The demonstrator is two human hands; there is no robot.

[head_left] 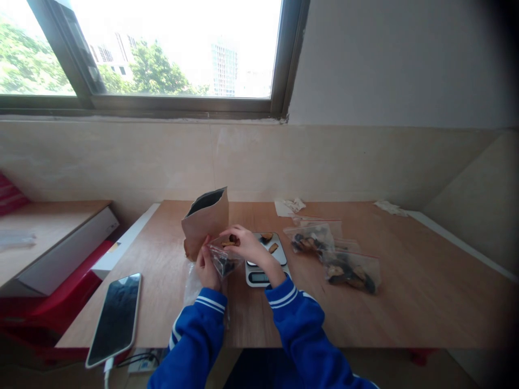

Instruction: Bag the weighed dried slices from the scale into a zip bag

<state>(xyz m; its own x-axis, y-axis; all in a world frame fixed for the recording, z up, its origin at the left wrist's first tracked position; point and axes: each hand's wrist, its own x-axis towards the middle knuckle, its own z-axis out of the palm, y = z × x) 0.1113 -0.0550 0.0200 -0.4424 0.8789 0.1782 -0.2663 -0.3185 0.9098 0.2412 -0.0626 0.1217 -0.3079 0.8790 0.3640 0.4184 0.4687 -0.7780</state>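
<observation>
My left hand (206,267) grips the edge of a small clear plastic bag (224,260) with dark pieces inside. Over the bag's mouth, my right hand (246,244) pinches a brown piece (232,239). Just right of my hands stands a small digital scale (265,265) with two brown pieces (270,242) on its platform. An open brown paper pouch (206,219) stands upright behind the left hand. Both arms wear blue sleeves with white stripes.
Two filled clear bags (352,270) (310,237) lie right of the scale on the wooden table (405,292). Crumpled paper (290,205) sits near the wall. A phone (117,316) on a cable lies at the table's front left. A lower shelf (48,232) is at left.
</observation>
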